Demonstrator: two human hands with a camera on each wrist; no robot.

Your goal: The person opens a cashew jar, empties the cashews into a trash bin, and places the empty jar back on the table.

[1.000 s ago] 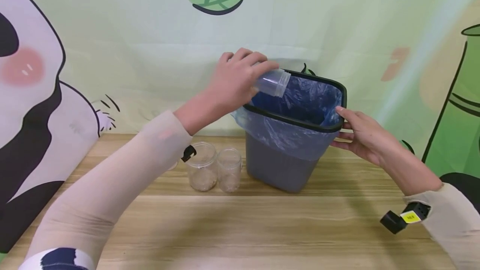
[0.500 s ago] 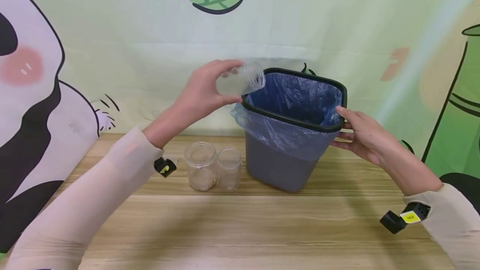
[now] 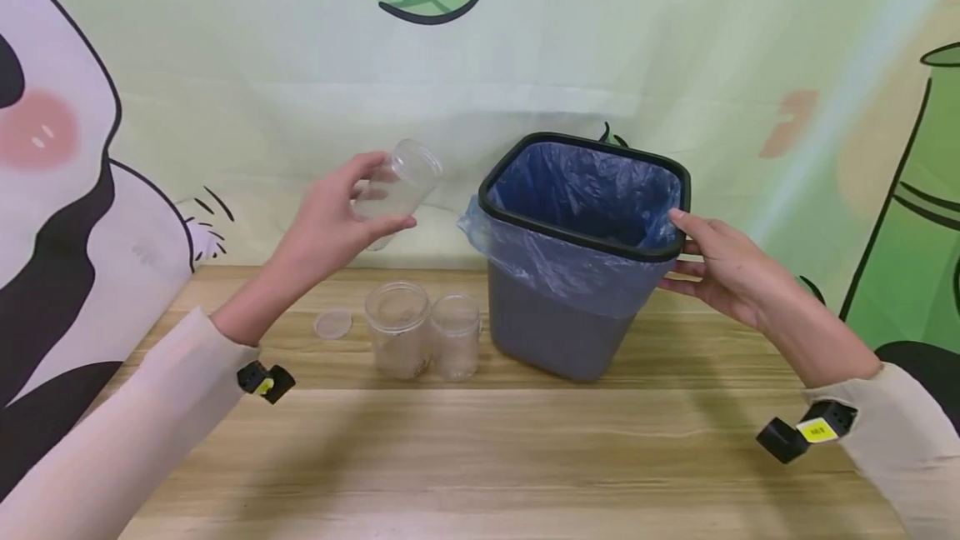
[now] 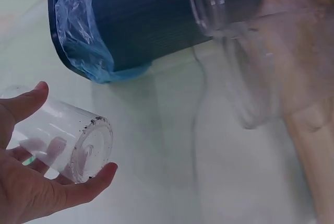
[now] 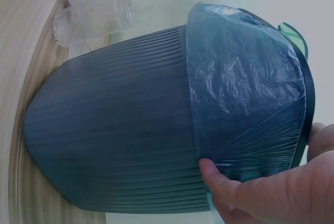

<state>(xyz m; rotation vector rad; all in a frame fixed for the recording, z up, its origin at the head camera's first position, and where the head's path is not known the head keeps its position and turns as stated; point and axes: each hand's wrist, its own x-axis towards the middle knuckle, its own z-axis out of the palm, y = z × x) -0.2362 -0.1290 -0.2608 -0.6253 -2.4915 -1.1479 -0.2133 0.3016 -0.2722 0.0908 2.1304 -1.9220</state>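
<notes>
My left hand [image 3: 318, 215] holds a clear jar [image 3: 408, 182] in the air left of the bin, thumb on one side and fingers round the other. The jar leans with its mouth up and to the right. Dark specks cling to its base in the left wrist view, and no lid is on it. My right hand [image 3: 738, 269] grips the right side of the grey trash bin [image 3: 558, 332], thumb at the black rim and fingers under it outside. A blue plastic bag [image 5: 245, 72] lines the bin and folds over its rim. What lies deep in the bin is too dark to tell.
A wide clear jar [image 3: 397, 340] and a narrower one [image 3: 456, 344] stand side by side left of the bin, with bits at the bottom. A clear round lid [image 3: 332, 324] lies farther left on the wooden table [image 3: 465, 457]. A printed cloth [image 3: 300, 40] hangs behind.
My left hand has carried the jar from over the bin's opening to the left and turned its mouth upward. The lid has come into fuller view. My right hand stays on the bin.
</notes>
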